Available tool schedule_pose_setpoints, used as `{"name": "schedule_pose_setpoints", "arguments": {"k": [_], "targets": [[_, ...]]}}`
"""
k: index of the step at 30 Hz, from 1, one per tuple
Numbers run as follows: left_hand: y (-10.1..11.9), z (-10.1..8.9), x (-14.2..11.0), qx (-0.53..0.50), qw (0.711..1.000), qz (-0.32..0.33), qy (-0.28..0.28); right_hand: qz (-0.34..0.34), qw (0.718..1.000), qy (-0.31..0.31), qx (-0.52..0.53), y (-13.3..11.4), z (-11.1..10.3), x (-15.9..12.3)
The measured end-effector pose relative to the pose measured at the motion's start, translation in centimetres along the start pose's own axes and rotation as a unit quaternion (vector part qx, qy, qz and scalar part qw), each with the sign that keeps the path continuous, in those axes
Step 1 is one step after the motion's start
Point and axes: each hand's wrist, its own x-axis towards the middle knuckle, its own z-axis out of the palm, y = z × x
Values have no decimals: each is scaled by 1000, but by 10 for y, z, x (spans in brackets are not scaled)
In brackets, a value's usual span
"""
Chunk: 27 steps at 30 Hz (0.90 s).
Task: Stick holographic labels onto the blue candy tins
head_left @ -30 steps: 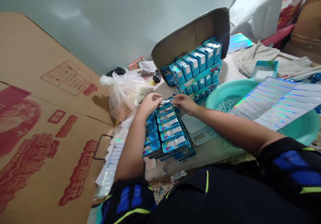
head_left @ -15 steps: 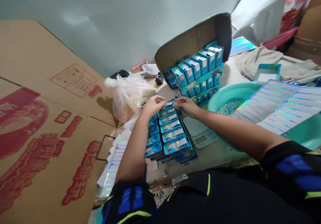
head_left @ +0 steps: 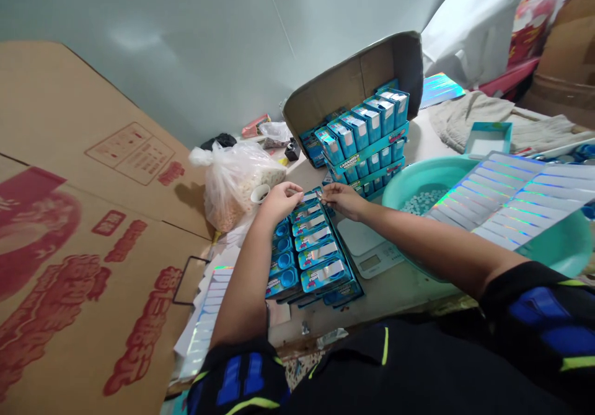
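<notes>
Two rows of small blue candy boxes (head_left: 321, 255) stand packed together in front of me, the right-hand row with a silver sticker strip (head_left: 328, 272) across each top. At the far end of that row my right hand (head_left: 343, 200) has its fingertips pinched at the right end of a silver strip. My left hand (head_left: 282, 203) is at the left side of the same far box, fingers curved with a gap between thumb and forefinger. Round blue caps (head_left: 288, 277) show on the left-hand row, partly covered by my left forearm.
Stacked display trays of blue boxes (head_left: 367, 148) stand before an upright carton (head_left: 348, 87). A white scale (head_left: 372, 263), a teal basin (head_left: 465, 166) and a sticker sheet (head_left: 506, 198) lie right. Left are a filled plastic bag (head_left: 237, 179), a white cup (head_left: 260, 194) and a large carton (head_left: 93, 217).
Both hands stay at the far box, with only slight finger movement. The whole view has shifted a little, so things appear slightly farther left and lower.
</notes>
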Motion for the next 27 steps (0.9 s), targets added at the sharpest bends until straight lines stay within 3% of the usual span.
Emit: {"name": "schedule_pose_setpoints", "arguments": {"k": [13,19,27], "targets": [[4,0,-5,76,997,3,12,13,1000,1,11,1,-1,1],[7,-4,-4,19,999,3,-26,20,1000,-2,20,1,-1,2],[8,-3,-1,-11,1000,-9,-18,31,999,-1,34,-1,0,-1]]}}
